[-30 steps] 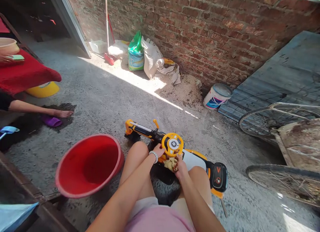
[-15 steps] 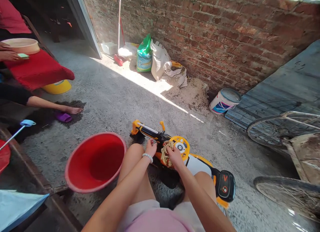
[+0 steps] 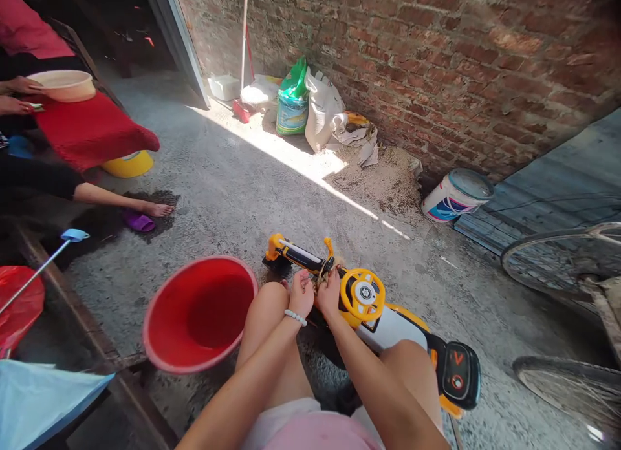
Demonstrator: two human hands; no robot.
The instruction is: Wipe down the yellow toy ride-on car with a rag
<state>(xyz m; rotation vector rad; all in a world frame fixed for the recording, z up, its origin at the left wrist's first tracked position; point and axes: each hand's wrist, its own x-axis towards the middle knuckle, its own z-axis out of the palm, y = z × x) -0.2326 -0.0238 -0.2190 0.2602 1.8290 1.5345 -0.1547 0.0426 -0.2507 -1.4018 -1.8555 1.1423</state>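
Beside steering wheel (image 3: 365, 293), right hand (image 3: 330, 296) shifted left, closed on cloth (image 3: 328, 267), left hand (image 3: 301, 297) half-curled, hold unclear

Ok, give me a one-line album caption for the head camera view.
Right hand holding a rag at a ride-on toy digger, left hand close by, red tub alongside.

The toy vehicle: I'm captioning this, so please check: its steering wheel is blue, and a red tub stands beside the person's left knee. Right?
The colour is wrong: the head view shows the toy vehicle with a yellow steering wheel. The red tub does stand beside the left knee.
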